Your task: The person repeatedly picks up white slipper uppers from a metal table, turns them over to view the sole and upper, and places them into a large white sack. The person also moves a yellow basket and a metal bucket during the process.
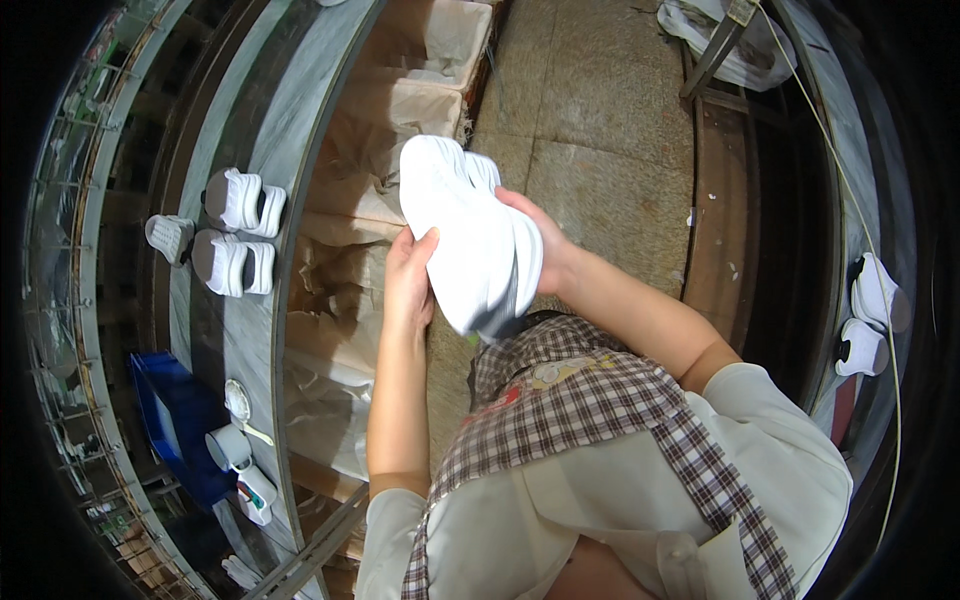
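Observation:
A pair of white sneakers [465, 235] is held together in front of my chest, tilted, with a pale smooth face toward me and thick layered soles along the right side. My left hand [408, 280] is closed on the left edge, its thumb pressed on the white surface. On the other side my right hand [540, 240] grips the sneakers, most of its fingers hidden behind them. A dark grey part shows at the lower end of the pair.
More white sneakers [240, 203] stand on the left bench [262, 325], near a blue crate [170, 415], a brush [238, 400], and a mug [228, 447]. Lined bins [345, 345] sit beside that bench. Along the right, another bench holds sneakers [862, 345]; a cord [850, 190] runs past it.

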Available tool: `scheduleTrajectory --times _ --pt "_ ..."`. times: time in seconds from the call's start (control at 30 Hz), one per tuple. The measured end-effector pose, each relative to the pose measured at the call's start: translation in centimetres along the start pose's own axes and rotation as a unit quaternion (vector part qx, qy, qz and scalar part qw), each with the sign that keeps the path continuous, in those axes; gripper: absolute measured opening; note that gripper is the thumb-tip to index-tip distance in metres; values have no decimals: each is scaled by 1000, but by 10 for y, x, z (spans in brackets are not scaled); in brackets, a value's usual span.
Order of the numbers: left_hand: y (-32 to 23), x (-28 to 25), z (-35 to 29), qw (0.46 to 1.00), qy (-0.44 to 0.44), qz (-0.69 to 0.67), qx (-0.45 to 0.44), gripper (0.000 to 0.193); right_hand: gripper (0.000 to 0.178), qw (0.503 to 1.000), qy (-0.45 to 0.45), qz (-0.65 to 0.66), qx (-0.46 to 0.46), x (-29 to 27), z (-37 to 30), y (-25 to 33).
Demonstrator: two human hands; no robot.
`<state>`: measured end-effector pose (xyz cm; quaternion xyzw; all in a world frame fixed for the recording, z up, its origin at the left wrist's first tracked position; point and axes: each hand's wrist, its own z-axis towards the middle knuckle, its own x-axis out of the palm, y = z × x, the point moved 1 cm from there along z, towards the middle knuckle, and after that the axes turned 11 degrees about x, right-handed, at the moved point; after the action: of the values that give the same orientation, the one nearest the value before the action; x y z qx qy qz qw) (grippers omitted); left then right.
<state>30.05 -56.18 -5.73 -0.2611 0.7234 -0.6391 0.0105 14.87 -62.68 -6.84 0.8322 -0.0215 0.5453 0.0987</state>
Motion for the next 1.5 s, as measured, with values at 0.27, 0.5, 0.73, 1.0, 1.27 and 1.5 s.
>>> scheduleTrajectory --times 0.27,0.5,0.73,1.0,1.27,1.5 --pt "-8 6 -7 996 51 -66 35 51 65 955 -31 -204 -214 32 -16 -6" --pt "-6 1 -7 987 69 -133 60 51 58 911 15 -299 -285 33 -23 -7" --pt "-5 -9 -8 989 76 -72 108 50 80 775 -82 -563 -276 20 -34 8" --pt "-2 -16 -11 980 102 -7 169 46 103 749 -83 -603 -261 20 -41 10" --pt "2 -23 -12 980 94 12 174 50 106 756 -63 -601 -254 15 -41 7" --pt "1 -27 -15 981 97 36 166 54 104 765 -43 -589 -258 13 -41 6"
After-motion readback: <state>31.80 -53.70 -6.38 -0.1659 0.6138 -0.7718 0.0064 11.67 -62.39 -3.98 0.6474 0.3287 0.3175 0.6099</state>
